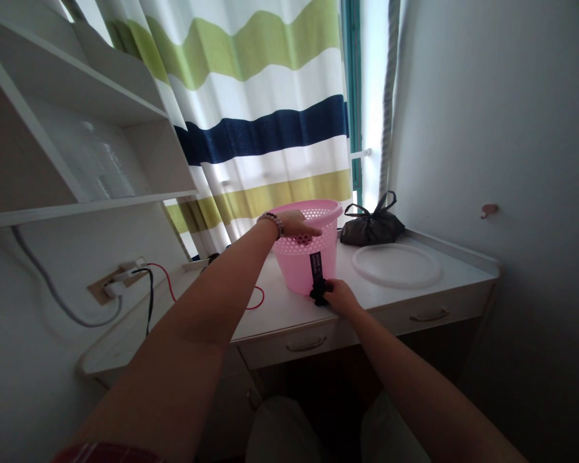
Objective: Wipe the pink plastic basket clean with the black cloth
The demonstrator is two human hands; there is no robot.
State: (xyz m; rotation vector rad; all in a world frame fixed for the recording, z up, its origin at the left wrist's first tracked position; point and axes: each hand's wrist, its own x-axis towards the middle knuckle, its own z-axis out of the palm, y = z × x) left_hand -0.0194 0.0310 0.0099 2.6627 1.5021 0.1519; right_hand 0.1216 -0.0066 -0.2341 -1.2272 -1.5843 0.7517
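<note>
A pink plastic basket (294,267) with a perforated upper wall stands upright on the white desk. My left hand (296,224), with a beaded bracelet at the wrist, is closed over its near rim. The thumb lies outside, and the fingers seem to show through the holes from inside. A black label with pale print (316,263) runs down the basket's front. Low at the basket's front, my right hand (340,297) pinches a small crumpled black piece (320,293), which looks like thin plastic. Whether that piece touches the basket I cannot tell.
A tied black plastic bag (372,226) sits at the back right, behind a pale translucent ring (396,265) lying flat. Left are a red cable (259,299), plugs in a wall socket (118,281) and an overhanging shelf (91,202). A striped curtain (270,116) hangs behind.
</note>
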